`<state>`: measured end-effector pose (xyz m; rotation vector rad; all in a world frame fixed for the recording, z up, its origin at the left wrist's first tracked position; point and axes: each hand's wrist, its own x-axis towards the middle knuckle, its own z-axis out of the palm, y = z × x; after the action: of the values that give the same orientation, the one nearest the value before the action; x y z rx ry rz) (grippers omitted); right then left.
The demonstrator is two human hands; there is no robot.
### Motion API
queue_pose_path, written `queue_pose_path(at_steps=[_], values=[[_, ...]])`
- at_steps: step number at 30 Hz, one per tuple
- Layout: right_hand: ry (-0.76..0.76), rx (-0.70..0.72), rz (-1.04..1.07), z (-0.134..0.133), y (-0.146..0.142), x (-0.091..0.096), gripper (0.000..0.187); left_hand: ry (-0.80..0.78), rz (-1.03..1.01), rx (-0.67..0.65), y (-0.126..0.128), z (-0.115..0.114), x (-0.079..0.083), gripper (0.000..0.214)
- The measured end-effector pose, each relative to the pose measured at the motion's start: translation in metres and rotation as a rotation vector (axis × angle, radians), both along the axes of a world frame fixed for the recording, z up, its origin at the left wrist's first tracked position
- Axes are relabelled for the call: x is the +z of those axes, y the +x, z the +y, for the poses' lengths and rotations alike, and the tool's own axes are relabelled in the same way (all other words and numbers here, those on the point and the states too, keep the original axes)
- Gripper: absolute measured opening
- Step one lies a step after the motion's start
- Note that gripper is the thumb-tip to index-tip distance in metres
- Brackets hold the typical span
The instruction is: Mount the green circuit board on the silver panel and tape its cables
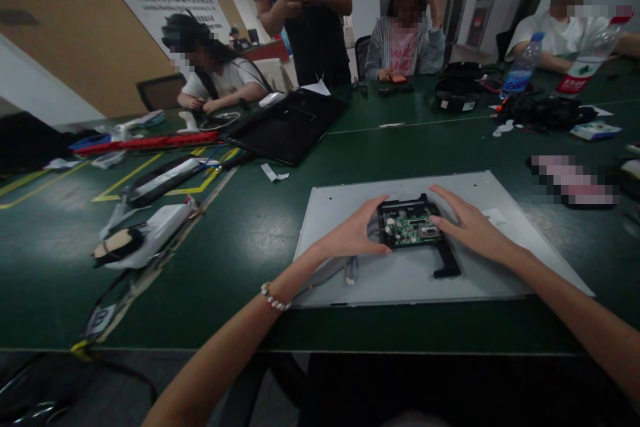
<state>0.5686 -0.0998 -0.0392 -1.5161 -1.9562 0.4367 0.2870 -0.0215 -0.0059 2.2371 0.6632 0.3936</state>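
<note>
A green circuit board (pixel 413 229) sits in a black plastic frame (pixel 447 259), which has an arm sticking out at its near right. My left hand (pixel 356 230) grips the frame's left side, thumb at the near edge and fingers at the far corner. On the right side, my right hand (pixel 467 223) holds it, with the thumb against the board's edge and the index finger stretched past the far corner. Beneath both hands lies a flat light grey panel (pixel 320 287). Thin cables with a pale connector (pixel 351 270) run over the panel near my left wrist.
On the green table (pixel 240 233), a black panel (pixel 295 123) lies beyond, with paper scraps (pixel 274 173) near it. A white power strip-like object (pixel 160 233) and cables are at left. Bottles (pixel 523 67), a black case (pixel 457 87) and a phone-shaped item (pixel 573 180) stand right. Several people are across.
</note>
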Motion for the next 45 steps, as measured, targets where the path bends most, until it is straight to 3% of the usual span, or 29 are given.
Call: queue_pose_path(at_steps=[5,10,13,16,19,22,26,31,36,45], values=[[-0.050,0.148,-0.149,-0.003,-0.003,-0.001,0.083,-0.009,-0.001,-0.004,-0.002,0.000,-0.003,0.108],[-0.063,0.170,-0.181,-0.003,0.001,-0.002,0.086,-0.001,0.019,-0.042,-0.003,-0.003,0.001,0.110],[-0.067,0.153,-0.182,-0.006,0.000,0.000,0.086,0.042,0.075,-0.037,-0.010,0.005,0.009,0.104],[-0.067,0.140,-0.202,-0.008,-0.001,0.001,0.084,0.223,0.209,0.127,-0.034,0.036,0.016,0.078],[-0.053,0.150,-0.219,-0.008,-0.001,-0.001,0.081,0.449,0.351,0.462,-0.076,0.083,0.018,0.056],[-0.041,0.149,-0.226,-0.007,-0.002,-0.003,0.077,0.567,0.509,0.775,-0.122,0.126,0.017,0.047],[-0.015,0.143,-0.225,-0.007,-0.003,-0.005,0.073,0.608,0.647,0.812,-0.158,0.156,0.013,0.045],[-0.015,0.131,-0.234,-0.008,-0.005,-0.003,0.071,0.516,0.756,0.865,-0.149,0.165,0.005,0.046],[-0.019,0.141,-0.248,-0.007,-0.003,-0.004,0.071,0.523,0.844,0.940,-0.135,0.168,0.000,0.040],[-0.011,0.157,-0.244,-0.004,0.001,-0.007,0.071,0.543,0.852,0.954,-0.142,0.159,0.005,0.047]])
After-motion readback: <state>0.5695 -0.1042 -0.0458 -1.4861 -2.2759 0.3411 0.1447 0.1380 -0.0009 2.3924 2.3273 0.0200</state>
